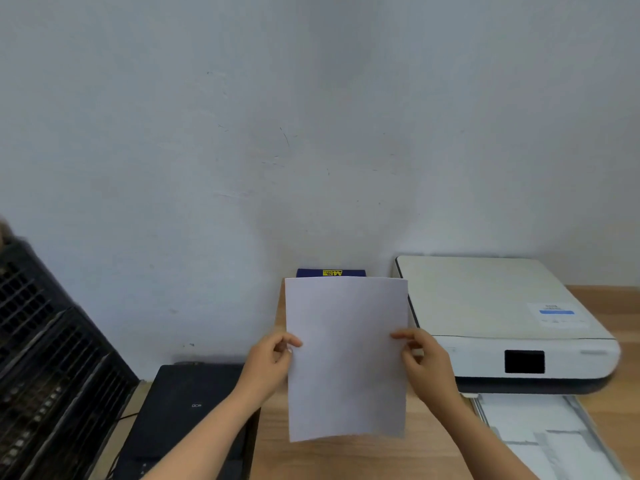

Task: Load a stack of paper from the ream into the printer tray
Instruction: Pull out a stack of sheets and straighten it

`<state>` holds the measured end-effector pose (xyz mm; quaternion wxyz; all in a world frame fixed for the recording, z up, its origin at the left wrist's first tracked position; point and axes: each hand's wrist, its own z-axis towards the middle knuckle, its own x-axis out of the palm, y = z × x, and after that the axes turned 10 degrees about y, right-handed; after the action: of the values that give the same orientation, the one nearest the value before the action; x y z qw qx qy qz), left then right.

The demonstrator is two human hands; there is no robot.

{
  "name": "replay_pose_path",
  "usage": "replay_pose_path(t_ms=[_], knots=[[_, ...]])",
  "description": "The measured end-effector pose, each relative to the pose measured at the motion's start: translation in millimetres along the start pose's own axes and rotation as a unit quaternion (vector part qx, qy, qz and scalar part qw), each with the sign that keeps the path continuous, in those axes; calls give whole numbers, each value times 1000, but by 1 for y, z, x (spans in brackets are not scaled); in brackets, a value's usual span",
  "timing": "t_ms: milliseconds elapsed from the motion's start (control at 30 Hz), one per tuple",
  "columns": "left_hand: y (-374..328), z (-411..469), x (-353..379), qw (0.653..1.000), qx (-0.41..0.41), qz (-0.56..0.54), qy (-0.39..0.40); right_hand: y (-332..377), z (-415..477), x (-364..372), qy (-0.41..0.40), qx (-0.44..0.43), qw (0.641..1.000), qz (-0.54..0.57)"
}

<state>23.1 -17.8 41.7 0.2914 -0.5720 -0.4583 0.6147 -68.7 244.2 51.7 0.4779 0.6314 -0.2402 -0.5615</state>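
Note:
I hold a stack of white paper (346, 358) upright above the wooden table (346, 459), in the middle of the view. My left hand (270, 362) pinches its left edge and my right hand (424, 362) pinches its right edge. Behind the sheets, against the wall, only the top of the dark blue ream (330, 272) with a yellow label shows. To the right stands the white printer (502, 317), lid shut. Its paper tray (543, 434) is pulled out toward me at the lower right, pale and open on top.
A black flat device (183, 410) lies left of the table, partly under my left forearm. Black slatted crates (52, 358) fill the far left. A plain white wall (311, 133) stands close behind everything.

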Motion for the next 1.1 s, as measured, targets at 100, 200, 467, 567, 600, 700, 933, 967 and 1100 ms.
replay_pose_path(t_ms=[100,200,467,567,600,700,933,967,1100], knots=[[2,8,-5,999,-22,-21,31,4,3,-2,-10,25,999,18],[4,13,-6,997,-27,-51,49,2,3,-1,-31,36,999,11],[7,24,-5,982,-34,-183,10,-2,-7,3,-65,92,994,8],[11,32,-3,980,-48,-190,28,-2,-11,5,-77,106,991,18],[12,35,-1,979,-50,-192,35,-2,-13,5,-82,112,990,21],[14,40,5,979,-49,-189,54,-4,-20,3,-92,127,987,24],[-1,43,34,973,-54,-206,91,-14,-39,-18,-121,161,979,24],[-3,43,39,973,-55,-203,96,-17,-41,-24,-125,161,979,22],[-15,40,69,977,-37,-174,120,-30,-55,-51,-134,165,977,28]])
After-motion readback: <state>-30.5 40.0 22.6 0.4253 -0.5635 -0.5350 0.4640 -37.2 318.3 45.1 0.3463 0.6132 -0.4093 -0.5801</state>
